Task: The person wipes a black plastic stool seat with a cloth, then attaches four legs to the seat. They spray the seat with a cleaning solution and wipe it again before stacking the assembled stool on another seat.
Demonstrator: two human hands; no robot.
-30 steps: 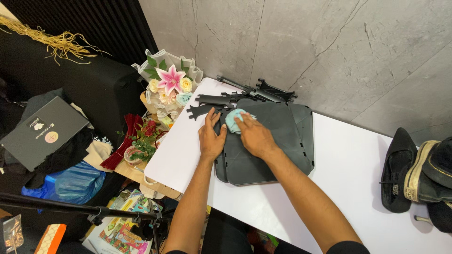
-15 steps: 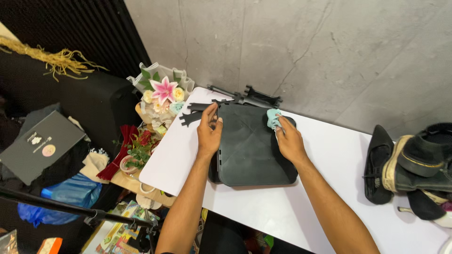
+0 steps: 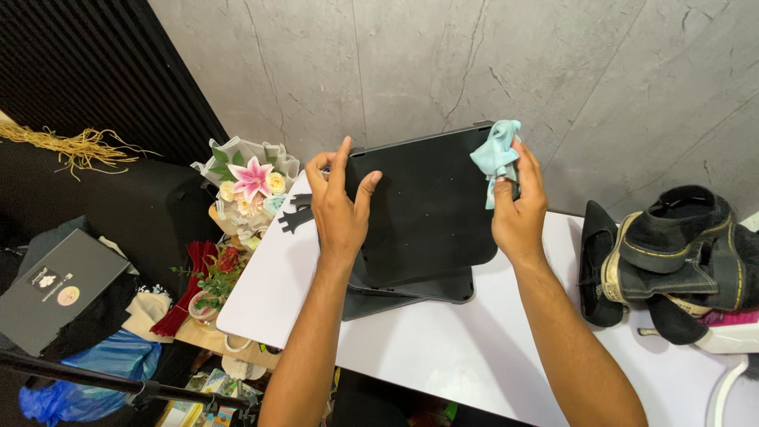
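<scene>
A flat black panel (image 3: 431, 209) with rounded corners stands tilted up off the white table (image 3: 443, 348), held between both hands. My left hand (image 3: 338, 207) grips its left edge with the fingers spread over the front. My right hand (image 3: 518, 207) holds the right edge and also pinches a crumpled light blue cloth (image 3: 496, 156) against the upper corner. A second dark panel (image 3: 411, 294) lies flat on the table under the raised one.
Black shoes and a boot (image 3: 672, 257) are piled on the table's right end. Small black cut-out pieces (image 3: 296, 213) lie by the left hand. A flower bouquet (image 3: 249, 183), a potted plant (image 3: 209, 285), a dark box (image 3: 55, 289) and a blue bag (image 3: 95, 368) crowd the left.
The top panel was lying flat while the right hand wiped it with the cloth; both hands have now lifted it upright off the lower panel.
</scene>
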